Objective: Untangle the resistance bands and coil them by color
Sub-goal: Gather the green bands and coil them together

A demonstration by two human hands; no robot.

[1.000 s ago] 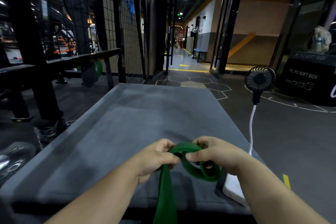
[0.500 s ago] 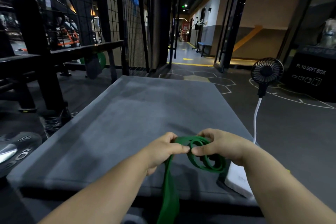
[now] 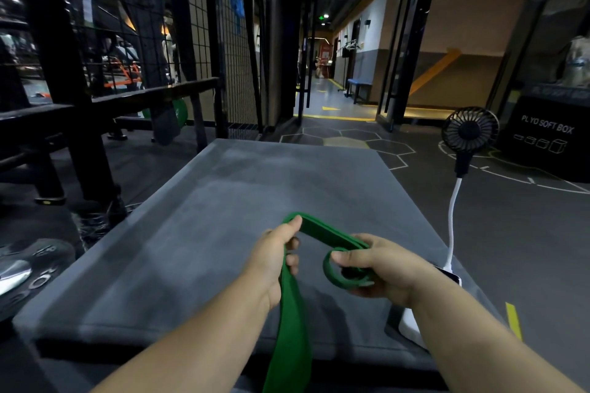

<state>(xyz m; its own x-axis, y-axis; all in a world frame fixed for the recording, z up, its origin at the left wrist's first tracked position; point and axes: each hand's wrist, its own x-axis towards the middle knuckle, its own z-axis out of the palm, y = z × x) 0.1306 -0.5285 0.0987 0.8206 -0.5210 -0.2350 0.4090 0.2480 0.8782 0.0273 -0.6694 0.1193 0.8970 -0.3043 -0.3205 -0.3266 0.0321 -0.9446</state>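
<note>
Band: green, over mat, 6 o'clock edge; tail hangs off.
Left hand: pinching the strap's bend.
Right hand: gripping the coil, at 3 o'clock.
Method: I'd feed it flat, taut, each turn stacked.

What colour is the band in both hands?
Green flat rubber resistance band, best in the head view.

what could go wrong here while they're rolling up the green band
Only the right hand pinches the coil; a slack grip could let it spring open. The green band hangs past the near edge of the grey mat, out of view, so it may feed twisted through the left hand. The fan has its white stand close beside the right forearm and could get knocked.
</note>
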